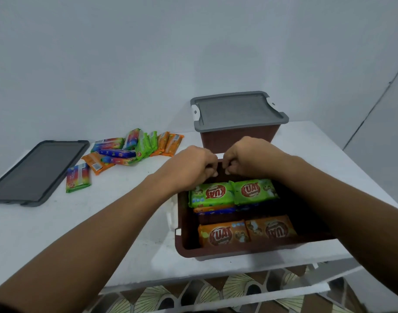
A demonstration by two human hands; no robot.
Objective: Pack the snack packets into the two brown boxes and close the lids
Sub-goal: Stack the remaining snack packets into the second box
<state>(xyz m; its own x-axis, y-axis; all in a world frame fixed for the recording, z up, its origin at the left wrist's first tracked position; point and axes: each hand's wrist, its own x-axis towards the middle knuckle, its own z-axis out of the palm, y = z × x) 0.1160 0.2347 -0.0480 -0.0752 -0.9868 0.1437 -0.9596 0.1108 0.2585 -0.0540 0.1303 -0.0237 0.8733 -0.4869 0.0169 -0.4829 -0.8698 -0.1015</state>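
Note:
An open brown box (181, 222) stands in front of me on the white table (98, 227). Inside, two green packets (212, 194) lie at the far side on top of orange and blue ones, and two orange packets (224, 234) lie at the near side. My left hand (191, 168) and my right hand (250, 159) are side by side over the box's far end, fingers curled downward just beyond the green packets. What the fingers touch is hidden. The second brown box (236, 138) stands behind with its grey lid (236, 111) on.
A loose grey lid (35, 172) lies flat at the table's left. Several loose packets (134, 147) are heaped at the back left, with one rainbow packet (78, 177) apart from them. The table's front edge runs just below the open box, over a patterned floor (216, 292).

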